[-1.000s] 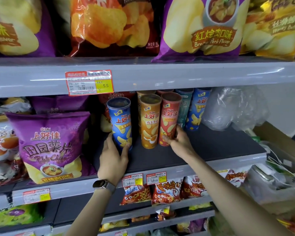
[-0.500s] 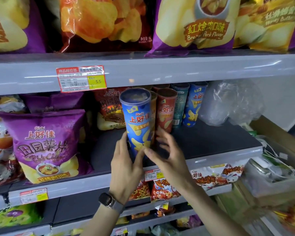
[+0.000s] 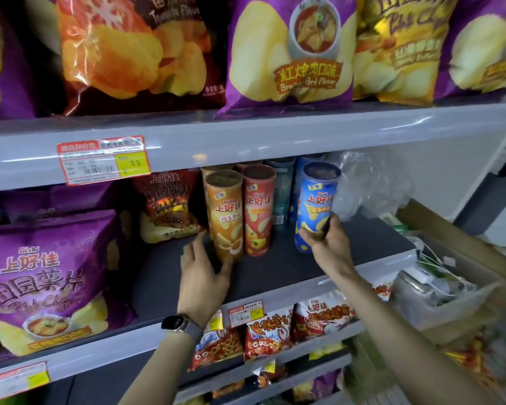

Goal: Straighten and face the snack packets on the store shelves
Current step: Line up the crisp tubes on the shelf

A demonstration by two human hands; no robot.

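Note:
On the dark middle shelf (image 3: 170, 276) stand several tall chip canisters. My right hand (image 3: 326, 247) grips a blue canister (image 3: 316, 206) around its lower half, upright at the right end of the row, label facing me. An orange canister (image 3: 225, 214) and a red canister (image 3: 257, 210) stand side by side to its left, with a teal canister (image 3: 282, 194) behind. My left hand (image 3: 205, 273) wears a watch and reaches to the base of the orange canister, thumb against its lower front and fingers spread at its left.
A large purple chip bag (image 3: 46, 282) stands at the left, a dark red bag (image 3: 167, 206) behind it. Big chip bags fill the top shelf (image 3: 246, 135). Crumpled clear plastic (image 3: 371, 188) lies at the right. Small snack packs (image 3: 263, 334) hang below.
The blue canister passed from my left hand to my right and moved from the left of the row to its right end. My left hand went to the orange canister.

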